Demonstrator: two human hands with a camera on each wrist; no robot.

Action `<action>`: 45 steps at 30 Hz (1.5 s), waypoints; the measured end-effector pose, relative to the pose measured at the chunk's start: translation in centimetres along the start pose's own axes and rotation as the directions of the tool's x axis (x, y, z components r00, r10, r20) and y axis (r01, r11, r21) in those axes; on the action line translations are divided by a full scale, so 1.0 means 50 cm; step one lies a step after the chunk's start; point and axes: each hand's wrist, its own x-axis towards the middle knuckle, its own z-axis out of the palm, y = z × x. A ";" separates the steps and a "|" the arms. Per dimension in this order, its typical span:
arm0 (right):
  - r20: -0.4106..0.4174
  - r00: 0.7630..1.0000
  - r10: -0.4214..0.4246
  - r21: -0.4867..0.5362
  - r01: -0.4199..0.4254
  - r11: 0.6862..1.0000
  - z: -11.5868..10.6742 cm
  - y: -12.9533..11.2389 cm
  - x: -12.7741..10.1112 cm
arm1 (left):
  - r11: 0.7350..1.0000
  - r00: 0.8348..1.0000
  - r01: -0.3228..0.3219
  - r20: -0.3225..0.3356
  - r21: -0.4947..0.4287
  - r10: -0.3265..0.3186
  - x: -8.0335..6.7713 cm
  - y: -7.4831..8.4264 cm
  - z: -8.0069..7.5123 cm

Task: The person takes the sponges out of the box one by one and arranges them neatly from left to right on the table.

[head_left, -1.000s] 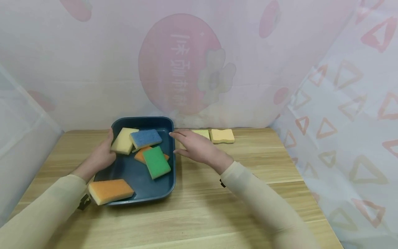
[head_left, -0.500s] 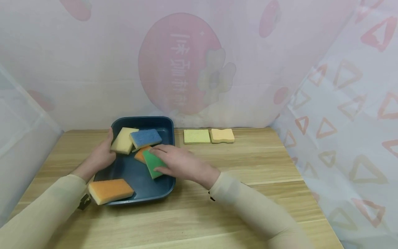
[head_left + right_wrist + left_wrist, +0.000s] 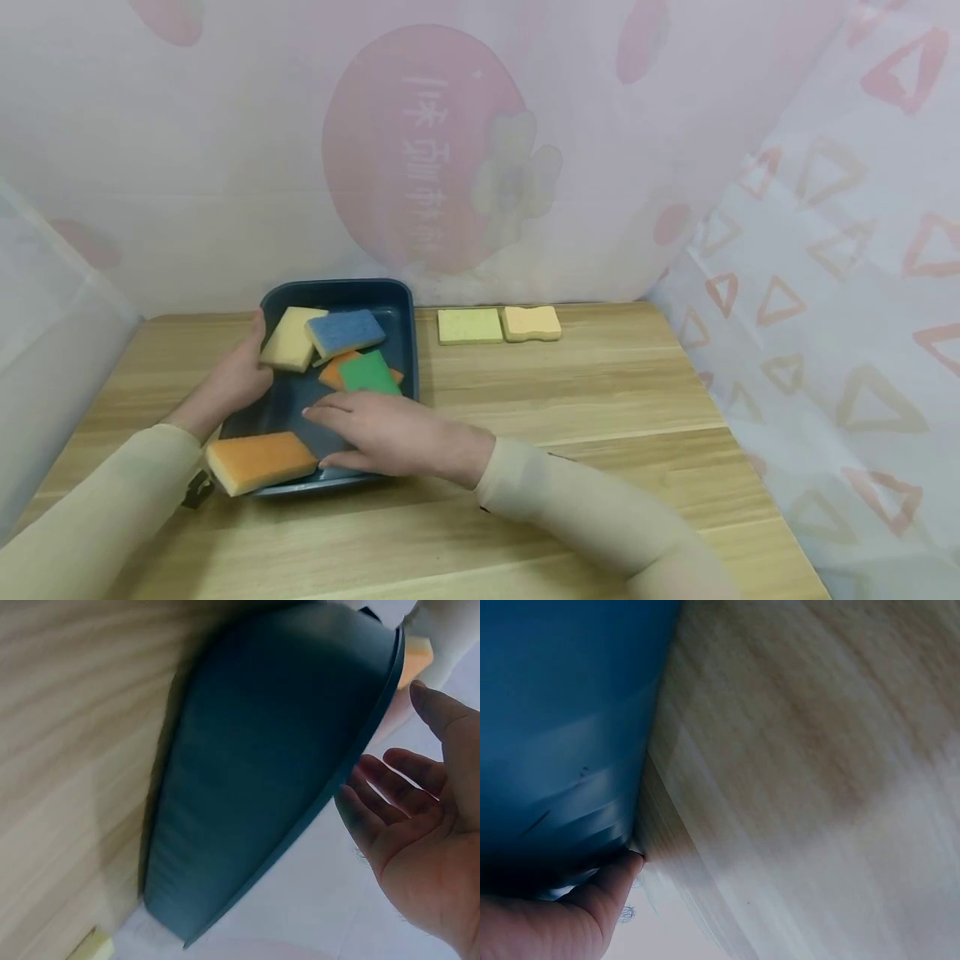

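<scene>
A dark blue tray [image 3: 337, 286] sits on the wooden table and holds several sponges. A yellow sponge [image 3: 288, 340], a blue one [image 3: 345, 332], a green one [image 3: 367, 375] and a part-hidden orange one [image 3: 330, 372] lie at its back. A large orange sponge [image 3: 258, 461] leans on the front left corner. My left hand [image 3: 240, 375] grips the tray's left rim by the yellow sponge, with a finger [image 3: 607, 889] against the tray's outer wall [image 3: 555, 712]. My right hand [image 3: 337, 429] hovers over the tray's front, fingers straight, beside the large orange sponge. In the right wrist view, the open right hand [image 3: 405, 825] is above the tray's rim [image 3: 375, 712].
Two more sponges lie on the table behind and right of the tray, a yellow-green one [image 3: 469, 326] and a pale orange one [image 3: 532, 323]. Printed curtains close off the back and both sides. Bare wood [image 3: 600, 392] spreads to the right of the tray.
My right hand has moved from the table right of the tray, across the green sponge, to the tray's front near the large orange sponge. The left hand has stayed on the rim.
</scene>
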 end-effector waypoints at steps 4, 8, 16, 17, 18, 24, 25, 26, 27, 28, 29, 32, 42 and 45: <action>0.036 0.999 -0.033 0.048 0.031 0.998 0.008 -0.020 0.016 | 1.000 1.000 -0.002 0.004 -0.008 0.002 -0.003 0.002 -0.002; 0.106 0.994 -0.025 0.083 0.017 0.996 0.016 -0.038 0.030 | 1.000 1.000 0.002 0.010 -0.009 -0.002 -0.002 0.002 -0.006; 0.165 0.984 -0.060 0.094 0.045 0.995 0.032 -0.058 0.053 | 1.000 1.000 0.007 0.013 -0.006 -0.007 -0.001 -0.001 -0.006; 0.166 0.984 -0.068 0.093 0.053 0.994 0.034 -0.059 0.054 | 1.000 1.000 0.009 0.012 -0.004 -0.009 -0.001 -0.001 -0.005; 0.167 0.983 -0.073 0.096 0.058 0.994 0.035 -0.059 0.056 | 1.000 1.000 0.011 0.012 -0.001 -0.011 -0.001 -0.002 -0.005; 0.175 0.982 -0.076 0.102 0.058 0.993 0.038 -0.065 0.063 | 1.000 1.000 0.019 0.013 0.010 -0.019 0.000 -0.003 -0.004; 0.176 0.981 -0.076 0.100 0.059 0.993 0.038 -0.066 0.064 | 1.000 1.000 0.018 0.013 0.009 -0.018 0.000 -0.003 -0.004; 0.176 0.982 -0.075 0.099 0.058 0.993 0.038 -0.066 0.065 | 1.000 1.000 0.018 0.012 0.009 -0.018 -0.001 -0.003 -0.004; 0.177 0.982 -0.072 0.102 0.055 0.993 0.038 -0.067 0.067 | 1.000 1.000 0.014 0.011 0.010 -0.014 0.000 -0.003 -0.004; 0.174 0.982 -0.073 0.104 0.055 0.993 0.038 -0.068 0.069 | 1.000 1.000 0.012 0.010 0.010 -0.012 0.000 -0.003 -0.004; 0.173 0.982 -0.070 0.107 0.052 0.993 0.038 -0.069 0.071 | 1.000 1.000 0.012 0.010 0.009 -0.012 0.001 -0.003 -0.005; 0.168 0.984 -0.052 0.123 0.032 0.992 0.039 -0.071 0.077 | 1.000 1.000 0.012 0.012 0.010 -0.012 0.002 -0.003 -0.006; 0.123 0.991 0.052 0.095 -0.064 0.993 0.046 -0.091 0.101 | 1.000 1.000 0.001 0.011 -0.001 -0.001 0.001 0.000 -0.007; 0.099 0.991 0.085 0.072 -0.093 0.993 0.053 -0.099 0.108 | 1.000 1.000 0.002 0.009 0.004 -0.002 0.000 0.000 -0.006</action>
